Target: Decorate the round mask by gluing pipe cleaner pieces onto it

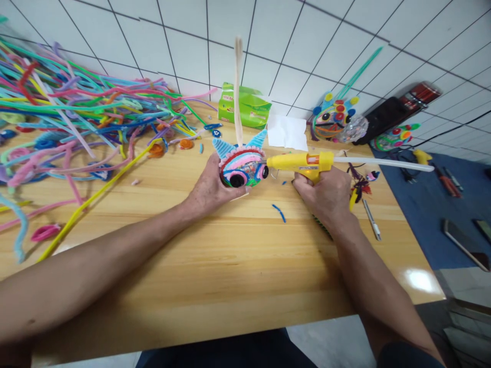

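Observation:
My left hand [210,188] wraps round the left and lower side of a colourful craft head [245,162] with two light-blue pointed ears, black eyes and striped pipe-cleaner bands. A tall beige strip [238,92] rises from its top. My right hand [326,197] is closed on the handle of a yellow glue gun [301,161], with a long white glue stick out of its back. The gun's nozzle points left and is at the head's right side, by the right eye; whether it touches cannot be made out.
Many pipe cleaners [76,107] cover the table's left. A green tissue pack [245,106] and white paper [287,131] lie behind the head. Another decorated craft piece [333,118] stands back right. A pen-like tool [371,220] lies right of my right hand.

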`<state>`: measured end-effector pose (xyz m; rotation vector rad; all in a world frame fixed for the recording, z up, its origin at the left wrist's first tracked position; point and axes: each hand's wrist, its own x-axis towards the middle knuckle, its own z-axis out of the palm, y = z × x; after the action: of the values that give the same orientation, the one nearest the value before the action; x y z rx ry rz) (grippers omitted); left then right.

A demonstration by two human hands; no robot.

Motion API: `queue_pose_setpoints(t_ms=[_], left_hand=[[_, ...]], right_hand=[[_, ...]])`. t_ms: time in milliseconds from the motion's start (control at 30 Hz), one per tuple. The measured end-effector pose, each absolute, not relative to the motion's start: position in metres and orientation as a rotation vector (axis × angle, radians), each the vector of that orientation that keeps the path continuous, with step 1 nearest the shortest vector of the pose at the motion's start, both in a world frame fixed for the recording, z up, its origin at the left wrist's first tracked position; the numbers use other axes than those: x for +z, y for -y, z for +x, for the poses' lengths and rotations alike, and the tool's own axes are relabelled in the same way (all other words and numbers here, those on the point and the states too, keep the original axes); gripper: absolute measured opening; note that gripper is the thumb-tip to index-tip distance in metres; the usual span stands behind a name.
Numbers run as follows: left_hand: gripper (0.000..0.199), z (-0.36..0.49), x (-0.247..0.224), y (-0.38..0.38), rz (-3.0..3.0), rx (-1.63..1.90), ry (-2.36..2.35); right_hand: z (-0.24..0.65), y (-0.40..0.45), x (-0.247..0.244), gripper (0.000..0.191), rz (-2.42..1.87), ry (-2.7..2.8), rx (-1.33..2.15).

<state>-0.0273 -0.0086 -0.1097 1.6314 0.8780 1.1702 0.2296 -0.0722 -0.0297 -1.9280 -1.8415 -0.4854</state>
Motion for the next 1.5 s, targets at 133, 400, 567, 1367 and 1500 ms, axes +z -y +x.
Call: queue_pose_setpoints(t_ms=[133,400,567,1367,1500], left_hand=[[0.085,-0.0268,-0.1083,0.0092,1.607,1.156,-0.862],[0.084,-0.0274,-0.1080,0.0089,1.643,1.156,-0.897],[0.082,-0.0279,-0.1076,0.0093,1.655,1.141,-0.915],[0.080,-0.0280,-0.1144,0.0076,1.666,1.183,-0.914],[0.082,-0.0279,-0.1138,0.0075,1.672,1.184,-0.917]], right_hand=[[0.2300,0.0723,-0.0313,0.014,-1.911,1.836,-0.520],[0.2285,0.0728,-0.0290,0.012,-1.907,1.857,-0.508],[0.2300,0.0731,-0.0312,0.013,-1.915,1.857,-0.544],[0.2326,0.0728,-0.0316,0.010,-1.912,1.839,-0.559],[0.2334,0.0728,-0.0341,0.011,-1.917,1.858,-0.550]])
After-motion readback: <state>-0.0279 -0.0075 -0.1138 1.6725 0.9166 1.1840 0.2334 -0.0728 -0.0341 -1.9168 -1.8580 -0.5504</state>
